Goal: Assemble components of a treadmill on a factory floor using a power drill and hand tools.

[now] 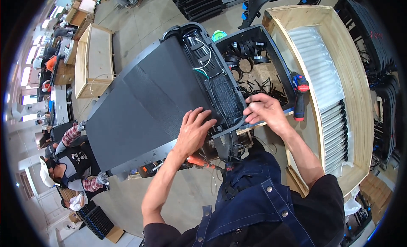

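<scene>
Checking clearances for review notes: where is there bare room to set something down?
The widest bare patch is the black belt, between its side rails, left of the left hand. A small one shows in the bin, between black rings and screws. Crowded: the wired compartment and around the right hand, between that compartment and the drill.

Black-walled tray with black rings and, probably, dark screws on its base

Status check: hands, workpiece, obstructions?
Left hand on black treadmill belt; right hand at frame's corner, grip unclear. Motor compartment open, wires exposed. Cordless drill off right, at parts bin's edge.
</scene>
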A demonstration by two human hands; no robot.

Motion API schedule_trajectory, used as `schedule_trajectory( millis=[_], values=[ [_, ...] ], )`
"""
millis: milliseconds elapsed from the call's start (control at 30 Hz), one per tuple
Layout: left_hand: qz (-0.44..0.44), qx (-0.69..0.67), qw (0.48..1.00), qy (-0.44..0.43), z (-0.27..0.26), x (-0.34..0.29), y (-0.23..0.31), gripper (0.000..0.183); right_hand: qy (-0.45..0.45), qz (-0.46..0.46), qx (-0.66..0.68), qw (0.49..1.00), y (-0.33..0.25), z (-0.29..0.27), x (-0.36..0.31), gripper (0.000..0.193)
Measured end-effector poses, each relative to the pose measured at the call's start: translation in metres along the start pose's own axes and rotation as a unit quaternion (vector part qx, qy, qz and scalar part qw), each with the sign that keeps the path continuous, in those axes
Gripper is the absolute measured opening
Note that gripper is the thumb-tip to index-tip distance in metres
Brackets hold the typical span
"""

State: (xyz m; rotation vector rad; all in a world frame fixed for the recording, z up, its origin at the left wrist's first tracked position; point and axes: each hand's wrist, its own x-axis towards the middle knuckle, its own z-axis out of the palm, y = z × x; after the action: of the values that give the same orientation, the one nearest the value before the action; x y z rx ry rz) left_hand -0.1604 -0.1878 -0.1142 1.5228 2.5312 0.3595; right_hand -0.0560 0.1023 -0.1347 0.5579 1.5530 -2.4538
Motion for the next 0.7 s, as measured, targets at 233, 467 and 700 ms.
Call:
schedule_trajectory(
  millis=[233, 467, 700],
  values=[
    [0.180, 0.100, 0.964, -0.167, -0.003, 0.036, -0.012, 0.029, -0.135, -0.221, -0.537, 0.803, 0.008, 0.031, 0.008, 0.017],
    [0.236, 0.102, 0.939, -0.229, -0.002, 0.066, -0.025, 0.012, -0.184, -0.228, -0.612, 0.735, 0.021, 0.036, 0.037, 0.013],
    [0.192, 0.010, 0.895, -0.403, -0.006, 0.097, -0.036, 0.034, -0.187, -0.225, -0.617, 0.730, 0.029, 0.040, 0.054, 0.015]
  ],
)
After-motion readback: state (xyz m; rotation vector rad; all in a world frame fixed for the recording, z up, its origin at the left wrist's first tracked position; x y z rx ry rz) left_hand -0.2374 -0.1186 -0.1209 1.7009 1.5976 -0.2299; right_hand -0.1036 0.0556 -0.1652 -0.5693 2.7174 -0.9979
